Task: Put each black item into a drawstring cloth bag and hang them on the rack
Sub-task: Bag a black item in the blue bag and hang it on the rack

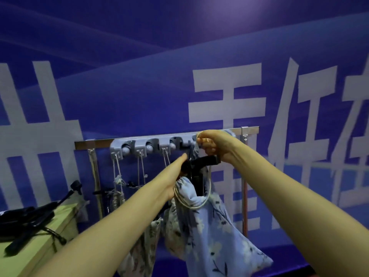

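Observation:
A light blue floral drawstring bag hangs below the grey hook rack on the wall rail. A black item sticks out of the bag's mouth. My right hand is up at the rack's right end, pinching the bag's cream drawstring by the hook. At the bag's gathered neck, my left hand grips the cloth just below the black item. Two more patterned bags hang from the rack's hooks further left, partly hidden by my left arm.
A pale green table at lower left carries several black items. A metal rail spans the blue wall behind the rack. A thin red pole and a rope hang from the rail's ends.

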The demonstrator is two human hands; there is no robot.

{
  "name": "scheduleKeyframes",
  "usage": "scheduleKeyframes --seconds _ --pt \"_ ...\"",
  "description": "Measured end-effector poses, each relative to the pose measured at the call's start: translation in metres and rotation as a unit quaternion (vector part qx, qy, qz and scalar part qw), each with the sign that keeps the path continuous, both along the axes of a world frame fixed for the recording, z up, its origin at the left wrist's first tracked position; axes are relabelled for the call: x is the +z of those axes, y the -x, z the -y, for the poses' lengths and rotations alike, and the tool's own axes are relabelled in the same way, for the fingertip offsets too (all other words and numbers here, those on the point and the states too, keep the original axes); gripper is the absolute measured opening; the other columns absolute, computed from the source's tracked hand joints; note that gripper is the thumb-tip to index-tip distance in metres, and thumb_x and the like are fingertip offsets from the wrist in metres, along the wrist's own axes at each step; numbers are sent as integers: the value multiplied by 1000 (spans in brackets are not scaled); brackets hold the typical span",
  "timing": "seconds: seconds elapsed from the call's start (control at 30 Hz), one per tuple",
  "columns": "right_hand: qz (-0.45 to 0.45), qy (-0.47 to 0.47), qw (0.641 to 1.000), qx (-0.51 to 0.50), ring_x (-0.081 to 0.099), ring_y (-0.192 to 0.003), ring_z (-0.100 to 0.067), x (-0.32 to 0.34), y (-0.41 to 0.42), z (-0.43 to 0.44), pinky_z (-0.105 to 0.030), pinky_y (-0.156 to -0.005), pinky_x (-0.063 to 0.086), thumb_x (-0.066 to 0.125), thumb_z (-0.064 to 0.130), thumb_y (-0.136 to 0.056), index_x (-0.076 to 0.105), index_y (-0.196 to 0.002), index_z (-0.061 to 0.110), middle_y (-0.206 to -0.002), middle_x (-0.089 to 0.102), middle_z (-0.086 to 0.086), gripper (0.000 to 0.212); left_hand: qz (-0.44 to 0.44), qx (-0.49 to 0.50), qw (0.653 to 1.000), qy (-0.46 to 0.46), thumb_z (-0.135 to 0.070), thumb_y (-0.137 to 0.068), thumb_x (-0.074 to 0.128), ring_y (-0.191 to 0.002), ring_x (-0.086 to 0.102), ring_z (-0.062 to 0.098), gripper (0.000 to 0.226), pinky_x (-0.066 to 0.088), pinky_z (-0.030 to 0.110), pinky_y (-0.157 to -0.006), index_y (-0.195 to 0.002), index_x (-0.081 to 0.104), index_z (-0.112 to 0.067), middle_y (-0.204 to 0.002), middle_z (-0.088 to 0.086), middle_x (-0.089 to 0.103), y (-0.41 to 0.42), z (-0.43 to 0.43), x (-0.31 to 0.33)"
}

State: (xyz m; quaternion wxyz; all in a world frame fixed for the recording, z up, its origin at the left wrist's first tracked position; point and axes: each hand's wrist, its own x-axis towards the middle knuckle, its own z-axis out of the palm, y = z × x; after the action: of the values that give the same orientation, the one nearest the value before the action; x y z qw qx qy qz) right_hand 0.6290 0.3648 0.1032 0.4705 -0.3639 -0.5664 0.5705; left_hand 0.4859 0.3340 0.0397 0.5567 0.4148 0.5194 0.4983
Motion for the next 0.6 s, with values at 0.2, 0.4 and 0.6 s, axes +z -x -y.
scheduleKeyframes --seconds 0.2,0.4,0.6 --pt "-25 -25 999 -20 45 -40 -2 -9 14 -31 -12 -37 33 55 -1 -87 61 -82 5 -74 63 -7 10 26 60 996 61 -52 -87 54 -77 60 31 57 52 39 -76 -103 59 2 -94 19 61 1 -29 -15" --pt "53 -90 994 -43 48 -56 -8 -16 29 -64 -16 -50 42 61 2 -87 67 -86 6 -80 70 -6 7 14 85 991 102 -56 -79 61 -107 64 37 72 50 50 -97 -122 55 1 -121 24 61 23 -68 -33" --pt "92 -179 974 -106 53 -57 -10 -16 40 -78 -19 -53 48 62 1 -85 68 -85 8 -73 69 -2 9 43 96 992 76 -51 -83 61 -90 68 35 63 53 48 -93 -114 58 4 -103 20 66 24 -84 -36"
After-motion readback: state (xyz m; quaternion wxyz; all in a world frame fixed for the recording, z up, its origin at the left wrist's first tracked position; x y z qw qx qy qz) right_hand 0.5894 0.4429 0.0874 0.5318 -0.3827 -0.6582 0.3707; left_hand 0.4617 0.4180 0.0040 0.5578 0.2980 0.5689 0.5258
